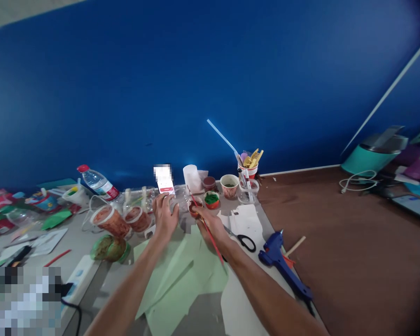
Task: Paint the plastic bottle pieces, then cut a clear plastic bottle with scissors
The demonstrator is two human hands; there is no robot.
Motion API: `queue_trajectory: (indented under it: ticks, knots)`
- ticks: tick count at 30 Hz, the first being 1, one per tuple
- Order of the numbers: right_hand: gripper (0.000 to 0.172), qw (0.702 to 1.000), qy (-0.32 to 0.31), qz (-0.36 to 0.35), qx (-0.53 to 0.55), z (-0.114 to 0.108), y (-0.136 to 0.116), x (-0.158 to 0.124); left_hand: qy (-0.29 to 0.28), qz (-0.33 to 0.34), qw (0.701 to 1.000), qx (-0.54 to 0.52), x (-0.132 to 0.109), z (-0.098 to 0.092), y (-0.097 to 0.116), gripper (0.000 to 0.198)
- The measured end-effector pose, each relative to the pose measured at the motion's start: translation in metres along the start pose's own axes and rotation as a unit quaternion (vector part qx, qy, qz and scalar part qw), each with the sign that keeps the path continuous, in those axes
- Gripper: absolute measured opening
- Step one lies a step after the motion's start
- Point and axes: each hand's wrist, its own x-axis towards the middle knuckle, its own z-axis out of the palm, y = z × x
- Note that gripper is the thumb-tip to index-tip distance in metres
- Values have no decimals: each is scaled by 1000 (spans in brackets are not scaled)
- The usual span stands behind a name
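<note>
My left hand (pixel 165 215) reaches forward with its fingers apart, close to the lower edge of a propped-up phone (pixel 166 185) and some clear plastic. In my right hand (pixel 210 226) is a thin red paintbrush (pixel 212 238), slanting back over the hand. Just ahead of those fingers sits a small cup of brown paint (pixel 195 208); whether they also touch it I cannot tell. A small cup of green paint (pixel 212 200) stands to its right. Pale green paper sheets (pixel 182 275) lie below both hands.
Scissors (pixel 247 242) and a blue glue gun (pixel 287 266) lie on the right. A paper cup (pixel 230 186), a white roll (pixel 193 178) and a cup of yellow cutlery (pixel 251 163) line the wall. Leftward are paint-stained tubs (pixel 110 220), a water bottle (pixel 98 183) and a power strip (pixel 80 284).
</note>
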Motion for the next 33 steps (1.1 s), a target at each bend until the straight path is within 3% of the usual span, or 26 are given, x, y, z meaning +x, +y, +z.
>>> queue_trajectory:
  ticks: [7, 14, 21, 33]
  knots:
    - [52, 999, -21, 6, -33, 0, -1, -2, 9, 18, 1000, 13, 7, 7, -8, 21]
    - [51, 982, -77, -9, -171, 1, -2, -1, 25, 45, 998, 31, 12, 5, -9, 14]
    - [52, 979, -72, -24, -190, 2, 1, -2, 18, 44, 999, 25, 18, 7, -14, 13]
    - [49, 978, -79, 14, -192, 1, -8, -1, 10, 39, 999, 23, 20, 4, -17, 16]
